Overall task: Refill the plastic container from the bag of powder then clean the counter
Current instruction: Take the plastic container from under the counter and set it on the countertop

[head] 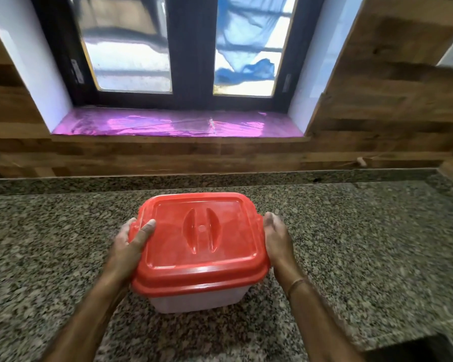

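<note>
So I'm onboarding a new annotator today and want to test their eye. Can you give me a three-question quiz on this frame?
1. True or false: the red lid is on the plastic container.
2. Where is the left hand's thumb? A) on top of the lid B) flat on the counter C) on the window sill
3. Fill in: the container stands on a speckled granite ____.

Key:
1. True; the lid covers it.
2. A. The right hand is at the lid's opposite edge.
3. Counter. No bag of powder is in view.
</note>
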Available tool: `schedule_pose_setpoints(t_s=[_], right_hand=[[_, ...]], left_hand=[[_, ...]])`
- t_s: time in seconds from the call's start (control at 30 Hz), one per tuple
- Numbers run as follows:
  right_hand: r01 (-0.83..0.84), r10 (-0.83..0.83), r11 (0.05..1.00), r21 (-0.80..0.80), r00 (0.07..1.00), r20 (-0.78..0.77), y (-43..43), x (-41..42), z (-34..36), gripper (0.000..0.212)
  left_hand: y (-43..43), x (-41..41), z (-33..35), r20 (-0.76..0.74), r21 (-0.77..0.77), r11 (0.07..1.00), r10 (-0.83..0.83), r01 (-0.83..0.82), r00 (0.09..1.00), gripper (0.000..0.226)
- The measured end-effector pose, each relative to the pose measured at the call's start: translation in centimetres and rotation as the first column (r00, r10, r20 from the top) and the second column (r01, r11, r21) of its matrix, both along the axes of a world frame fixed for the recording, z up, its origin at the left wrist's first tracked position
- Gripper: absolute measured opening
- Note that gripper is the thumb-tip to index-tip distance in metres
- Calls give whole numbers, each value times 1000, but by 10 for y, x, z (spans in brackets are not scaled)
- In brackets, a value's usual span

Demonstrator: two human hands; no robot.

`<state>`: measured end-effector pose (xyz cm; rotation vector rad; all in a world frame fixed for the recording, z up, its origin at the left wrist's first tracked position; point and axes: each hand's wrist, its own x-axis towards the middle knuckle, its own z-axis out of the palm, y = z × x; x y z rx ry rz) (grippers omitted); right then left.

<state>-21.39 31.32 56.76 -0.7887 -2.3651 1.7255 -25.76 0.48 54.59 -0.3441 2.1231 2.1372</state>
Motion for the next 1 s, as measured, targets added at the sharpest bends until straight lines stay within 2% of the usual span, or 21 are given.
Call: schedule_pose_setpoints(t_s=[0.07,0.13,0.23,0.4,0.53,0.63,0.73,0.77,0.83,1.0], right_hand=[[-101,101,995,-11,994,-50,-10,7,3,67],[-118,116,992,-48,992,-39,-13,10,1,81],[-116,113,988,-98,993,-37,-12,11,6,80],[-123,111,983,-139,990,-91,-15,16,10,82],[-106,97,993,-50,985,-144,-22,18,19,109],[-103,99,995,-11,976,-195,-25,18,32,99],[-84,93,995,49,970,-223,-18,17,51,60],[-78,88,995,55,972,-218,-11,15,55,54],[-62,67,998,31,976,-206,5,13,59,54],[-8,-21,993,-119,969,-247,67,18,69,55]], left_hand=[[-2,1,3,-7,-39,999,-6,6,1000,101],[0,3,6,-17,-63,998,-14,13,1000,101],[3,7,9,-18,-91,996,-26,24,1000,97],[3,12,22,-34,-102,995,-22,19,999,112],[-2,14,38,-71,-52,999,-8,5,997,102],[-2,10,51,-122,-66,998,-6,-2,992,93],[7,6,63,-162,-80,997,-15,2,987,99],[14,5,67,-174,-88,996,-26,11,984,103],[29,0,71,-192,-129,991,-44,20,980,108],[93,-6,82,-216,-166,983,-113,78,970,101]])
